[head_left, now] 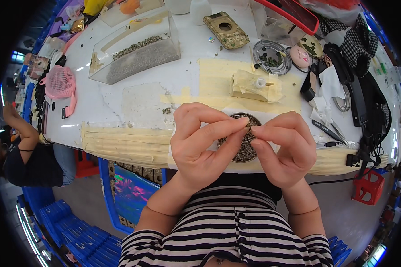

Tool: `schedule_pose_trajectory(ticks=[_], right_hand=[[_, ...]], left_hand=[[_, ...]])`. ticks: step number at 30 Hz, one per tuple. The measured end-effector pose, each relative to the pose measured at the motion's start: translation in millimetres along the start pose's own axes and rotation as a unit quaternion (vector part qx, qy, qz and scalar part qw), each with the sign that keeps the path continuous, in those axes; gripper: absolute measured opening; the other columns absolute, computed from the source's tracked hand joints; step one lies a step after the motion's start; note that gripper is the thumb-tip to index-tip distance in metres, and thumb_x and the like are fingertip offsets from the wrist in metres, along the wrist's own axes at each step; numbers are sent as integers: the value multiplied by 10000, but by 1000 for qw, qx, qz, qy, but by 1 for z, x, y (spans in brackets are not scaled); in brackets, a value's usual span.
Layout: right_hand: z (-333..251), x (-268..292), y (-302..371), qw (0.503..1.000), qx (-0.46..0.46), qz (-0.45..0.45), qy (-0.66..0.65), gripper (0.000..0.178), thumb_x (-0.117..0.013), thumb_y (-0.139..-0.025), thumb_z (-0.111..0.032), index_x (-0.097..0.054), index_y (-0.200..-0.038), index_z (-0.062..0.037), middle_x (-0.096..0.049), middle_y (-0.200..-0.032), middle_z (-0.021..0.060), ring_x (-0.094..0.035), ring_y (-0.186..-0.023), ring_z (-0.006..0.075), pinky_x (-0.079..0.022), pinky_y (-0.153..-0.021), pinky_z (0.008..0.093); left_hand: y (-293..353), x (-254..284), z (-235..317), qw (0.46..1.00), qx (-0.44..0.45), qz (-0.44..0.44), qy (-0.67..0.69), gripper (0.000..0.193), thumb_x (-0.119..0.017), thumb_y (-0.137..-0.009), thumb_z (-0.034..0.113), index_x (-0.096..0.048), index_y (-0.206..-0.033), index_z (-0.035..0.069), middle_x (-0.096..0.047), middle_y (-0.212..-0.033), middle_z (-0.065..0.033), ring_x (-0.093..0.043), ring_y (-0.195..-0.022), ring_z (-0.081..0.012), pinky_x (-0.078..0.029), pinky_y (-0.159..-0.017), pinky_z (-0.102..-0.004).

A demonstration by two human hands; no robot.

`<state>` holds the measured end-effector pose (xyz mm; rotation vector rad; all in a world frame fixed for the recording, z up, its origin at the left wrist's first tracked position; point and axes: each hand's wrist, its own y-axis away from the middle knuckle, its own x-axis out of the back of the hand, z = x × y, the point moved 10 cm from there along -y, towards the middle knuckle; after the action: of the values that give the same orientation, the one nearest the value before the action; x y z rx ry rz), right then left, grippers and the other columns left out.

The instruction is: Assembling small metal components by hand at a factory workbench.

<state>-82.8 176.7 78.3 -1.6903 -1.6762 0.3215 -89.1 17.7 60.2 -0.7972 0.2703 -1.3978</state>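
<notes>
Both hands meet above a round dish (243, 153) heaped with small metallic-looking pieces, close to the table's front edge. My left hand (202, 144) pinches thumb and forefinger together at the dish's far side; what sits between the tips is too small to name. Just to its right, my right hand (286, 149) has thumb and fingertips drawn close in a pinch, and its contents cannot be made out either. Beyond the dish stands a tape-covered block (254, 86) with a small white cup and a short stick on it. A camouflage-patterned case (226, 30) with a round hole lies farther back.
At the back left is a clear bin (142, 58) of small grey pieces. A metal plate (272, 58) holds dark bits. Tweezers (338, 132), black straps (343, 66) and a red-framed phone (294, 15) lie right; a pink mesh basket (60, 82) stands left. Another person (31, 155) sits far left.
</notes>
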Motion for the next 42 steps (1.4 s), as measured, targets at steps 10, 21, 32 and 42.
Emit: schedule_pose_trajectory(ticks=[10, 21, 32, 42], right_hand=[[19, -10, 1, 994, -85, -33, -56, 218, -812, -756, -7, -745, -963, -27, -658, -844, 78, -602, -686, 125, -477, -575, 240], [-2, -2, 0, 999, 5, 4, 32, 238, -815, -733, 1, -758, -962, -30, -651, -829, 61, -603, -673, 149, -477, -572, 243], [21, -3, 1, 994, -84, -25, -68, 187, -787, -783, -4, -745, -965, -19, -647, -829, 74, -597, -691, 121, -479, -600, 249], [15, -5, 2, 997, -68, -25, -38, 239, -788, -783, -3, -757, -1019, -20, -655, -845, 71, -613, -692, 121, -485, -595, 232]], left_hand=[[-3, -1, 0, 999, -1, -20, 51, 320, -811, -697, -18, -781, -986, 116, -672, -868, 0, -570, -822, -176, -408, -781, -301], [-1, 1, -2, 1000, 4, 3, 23, 298, -810, -699, -18, -783, -965, 112, -675, -865, -4, -574, -812, -177, -407, -781, -302], [0, 0, -2, 1000, 6, -6, 23, 299, -815, -699, -13, -784, -969, 112, -671, -866, -4, -571, -820, -178, -406, -779, -303], [0, 0, -4, 999, 19, -2, 51, 295, -813, -697, -17, -783, -962, 110, -670, -865, -6, -570, -823, -174, -410, -778, -300]])
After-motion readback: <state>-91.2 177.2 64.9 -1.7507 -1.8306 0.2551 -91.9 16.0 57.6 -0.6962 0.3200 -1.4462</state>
